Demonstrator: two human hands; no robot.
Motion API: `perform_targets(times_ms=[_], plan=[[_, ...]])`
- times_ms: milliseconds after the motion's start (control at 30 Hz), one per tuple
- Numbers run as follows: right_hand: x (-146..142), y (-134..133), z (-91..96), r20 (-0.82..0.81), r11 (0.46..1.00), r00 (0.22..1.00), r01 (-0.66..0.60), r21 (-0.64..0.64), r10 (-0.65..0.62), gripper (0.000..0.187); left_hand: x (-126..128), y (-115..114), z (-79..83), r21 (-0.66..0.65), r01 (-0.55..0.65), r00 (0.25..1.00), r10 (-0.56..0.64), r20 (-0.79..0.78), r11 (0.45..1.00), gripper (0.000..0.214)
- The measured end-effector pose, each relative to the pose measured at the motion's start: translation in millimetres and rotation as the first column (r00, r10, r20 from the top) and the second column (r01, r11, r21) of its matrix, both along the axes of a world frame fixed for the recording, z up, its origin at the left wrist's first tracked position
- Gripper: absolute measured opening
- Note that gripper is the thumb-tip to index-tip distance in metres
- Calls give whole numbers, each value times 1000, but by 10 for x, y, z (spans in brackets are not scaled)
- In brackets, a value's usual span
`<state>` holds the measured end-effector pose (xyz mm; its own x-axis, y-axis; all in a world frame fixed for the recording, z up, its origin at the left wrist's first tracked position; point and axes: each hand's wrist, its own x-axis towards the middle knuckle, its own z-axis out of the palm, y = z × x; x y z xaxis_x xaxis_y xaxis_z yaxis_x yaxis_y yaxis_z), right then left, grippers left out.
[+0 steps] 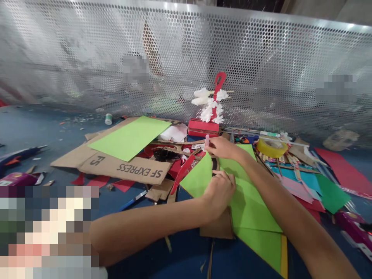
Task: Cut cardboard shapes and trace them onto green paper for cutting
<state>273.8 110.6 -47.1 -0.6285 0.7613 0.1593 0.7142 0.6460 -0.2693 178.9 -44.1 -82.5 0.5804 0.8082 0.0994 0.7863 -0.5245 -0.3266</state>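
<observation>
My right hand (222, 148) is closed around a slim pink stick-like tool (207, 141), whose lower end is hidden at the paper. It is over the upper edge of a bright green paper sheet (196, 176). Just below, my left hand (220, 190) lies with curled fingers on the green sheet and a strip of brown cardboard (217, 228); whether it grips anything between the fingers is hidden. More green sheets (252, 205) lie under my right forearm, one with a yellow edge.
Behind the hands stands a red base (203, 128) with a red looped stem and white flowers. To the left, a green sheet (130, 137) lies on printed cardboard (130, 166). Yellow tape (272, 147), coloured papers and a blue cutter (133, 200) lie around. Perforated metal (174, 50) borders the back.
</observation>
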Motion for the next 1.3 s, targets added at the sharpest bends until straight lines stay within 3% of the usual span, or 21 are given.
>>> perform_targets(times_ms=[167,400,500,600,800,967,1300], plan=[[-49,70,106,128,997,990,-51,-61,58,18,7,30,-34,39,20,1000,-19,-13,999,34],[-193,96,63,210,995,977,-54,81,36,22,0,42,-20,31,31,999,-30,-17,999,34],[-179,152,59,183,997,983,7,71,-20,19,3,71,-59,33,26,1000,-26,0,999,31],[-116,191,68,107,998,993,55,27,-58,19,5,106,-91,52,29,999,-31,30,998,28],[0,209,82,-53,968,995,70,-240,-85,17,-21,178,-91,13,17,990,-19,137,1000,25],[-1,226,77,36,992,999,29,-121,-25,23,-108,300,-166,91,34,986,-48,158,995,35],[-93,157,111,126,998,992,-12,-65,20,20,-232,446,-202,82,80,985,-92,147,993,62]])
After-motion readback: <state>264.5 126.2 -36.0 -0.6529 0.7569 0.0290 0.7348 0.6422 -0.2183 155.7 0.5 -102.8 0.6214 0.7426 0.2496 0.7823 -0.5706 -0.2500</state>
